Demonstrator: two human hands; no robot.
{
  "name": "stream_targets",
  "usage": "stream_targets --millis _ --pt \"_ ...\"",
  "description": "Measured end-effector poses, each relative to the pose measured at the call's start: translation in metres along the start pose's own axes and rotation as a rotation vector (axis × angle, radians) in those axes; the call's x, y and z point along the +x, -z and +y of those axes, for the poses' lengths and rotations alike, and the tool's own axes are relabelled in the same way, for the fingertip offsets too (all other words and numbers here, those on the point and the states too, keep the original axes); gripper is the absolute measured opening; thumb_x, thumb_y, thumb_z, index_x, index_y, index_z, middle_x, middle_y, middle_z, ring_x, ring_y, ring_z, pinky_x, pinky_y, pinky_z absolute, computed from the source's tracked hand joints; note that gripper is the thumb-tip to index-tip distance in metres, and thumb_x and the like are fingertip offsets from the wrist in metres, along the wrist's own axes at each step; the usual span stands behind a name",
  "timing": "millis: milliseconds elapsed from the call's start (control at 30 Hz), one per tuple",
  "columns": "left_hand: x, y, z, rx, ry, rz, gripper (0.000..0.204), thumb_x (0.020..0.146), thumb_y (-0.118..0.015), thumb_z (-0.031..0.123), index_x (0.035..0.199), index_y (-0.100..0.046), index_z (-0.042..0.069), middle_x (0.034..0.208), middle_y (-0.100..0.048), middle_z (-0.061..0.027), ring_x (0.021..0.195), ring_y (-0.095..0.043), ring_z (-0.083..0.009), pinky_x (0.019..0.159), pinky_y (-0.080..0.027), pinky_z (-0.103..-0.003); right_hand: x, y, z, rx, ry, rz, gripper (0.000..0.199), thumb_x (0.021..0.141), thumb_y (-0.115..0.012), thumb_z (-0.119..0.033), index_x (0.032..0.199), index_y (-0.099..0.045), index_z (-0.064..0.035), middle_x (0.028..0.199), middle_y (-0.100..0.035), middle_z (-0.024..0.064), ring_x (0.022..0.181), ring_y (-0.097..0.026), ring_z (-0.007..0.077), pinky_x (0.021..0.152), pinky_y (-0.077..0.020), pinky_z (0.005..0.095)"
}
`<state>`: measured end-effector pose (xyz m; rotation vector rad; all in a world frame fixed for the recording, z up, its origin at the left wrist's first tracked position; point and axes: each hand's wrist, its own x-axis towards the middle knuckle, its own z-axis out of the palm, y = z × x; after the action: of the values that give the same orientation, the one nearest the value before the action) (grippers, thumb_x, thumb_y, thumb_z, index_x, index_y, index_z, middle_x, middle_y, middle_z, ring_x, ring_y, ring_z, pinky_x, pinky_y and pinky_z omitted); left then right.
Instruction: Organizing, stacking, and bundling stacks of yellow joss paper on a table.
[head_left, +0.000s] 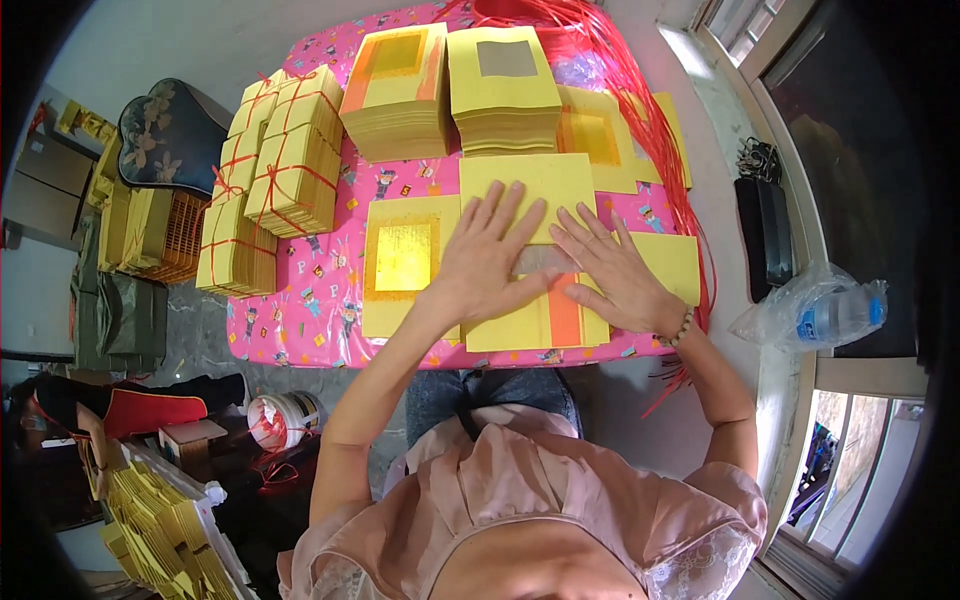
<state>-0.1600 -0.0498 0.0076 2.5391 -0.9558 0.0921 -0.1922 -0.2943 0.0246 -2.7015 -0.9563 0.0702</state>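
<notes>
My left hand (485,262) lies flat with fingers spread on a plain yellow paper sheet (540,175). Close beside it, my right hand (622,275) is also laid out flat, fingers stretched, its fingertips at the lower right part of that sheet. Between my hands part of a silver patch (537,261) shows, and below it a yellow sheet with an orange strip (566,322). Left of these rests a yellow sheet with a gold square (405,258). A plain yellow sheet (678,268) sticks out to the right of my right hand. My palms hide how the middle sheets overlap.
Two tall yellow paper stacks (505,100) stand at the table's back, with red-tied bundles (292,180) to their left. Red strings (655,130) hang down the right edge. A bagged bottle (835,318) is at right; another person (75,405) is at lower left.
</notes>
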Motion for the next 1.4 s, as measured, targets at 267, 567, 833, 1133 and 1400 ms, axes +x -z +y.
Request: stream_targets --millis 267,567,833,1133,1400 --pt "-0.006 0.0 -0.008 0.029 0.038 0.002 0.082 0.091 -0.054 0.057 0.155 -0.034 0.011 0.161 -0.022 -0.0251 0.151 -0.015 -0.043 0.122 -0.014 -0.052 0.003 0.003 -0.002 -0.048 0.012 0.027 0.063 0.101 -0.046 -0.046 0.152 -0.037 -0.0101 0.161 -0.03 0.0115 0.151 -0.021 0.0291 0.121 -0.0147 0.054" --pt "-0.001 0.006 -0.01 0.044 0.053 -0.051 0.077 0.096 -0.05 0.057 0.156 -0.032 0.012 0.161 -0.024 -0.0241 0.15 -0.018 -0.0418 0.121 -0.016 -0.051 0.029 0.002 0.014 -0.17 0.161 0.353 0.035 0.087 -0.069 -0.026 0.117 -0.065 -0.007 0.115 -0.065 0.0084 0.108 -0.061 0.0249 0.094 -0.0461 0.0398" --pt "0.014 0.006 -0.007 0.241 0.019 0.231 0.058 0.091 -0.066 0.024 0.144 -0.047 0.009 0.138 -0.057 -0.0177 0.126 -0.054 -0.0378 0.105 -0.042 -0.048 0.046 -0.006 0.03 -0.254 0.345 0.565 0.023 0.084 -0.072 -0.019 0.104 -0.069 -0.0088 0.095 -0.068 0.0016 0.081 -0.066 0.0202 0.077 -0.0538 0.0334" --pt "0.034 0.01 0.032 0.508 -0.124 0.369 0.055 0.085 -0.061 0.009 0.138 -0.052 0.012 0.135 -0.059 -0.0126 0.121 -0.057 -0.0334 0.104 -0.043 -0.049 0.001 0.027 0.019 0.439 -0.382 0.766 0.054 0.096 -0.063 -0.041 0.13 -0.057 -0.0003 0.12 -0.063 0.018 0.106 -0.066 0.0284 0.084 -0.0555 0.0388" --pt "0.041 -0.028 0.118 0.43 -0.225 0.428 0.055 0.085 -0.057 0.012 0.14 -0.052 0.009 0.139 -0.055 -0.0148 0.128 -0.052 -0.0357 0.105 -0.042 -0.052 -0.085 0.032 0.035 1.515 -0.464 0.531 0.05 0.098 -0.064 -0.018 0.139 -0.045 0.0023 0.128 -0.062 0.0124 0.117 -0.063 0.0186 0.093 -0.0553 0.0355"
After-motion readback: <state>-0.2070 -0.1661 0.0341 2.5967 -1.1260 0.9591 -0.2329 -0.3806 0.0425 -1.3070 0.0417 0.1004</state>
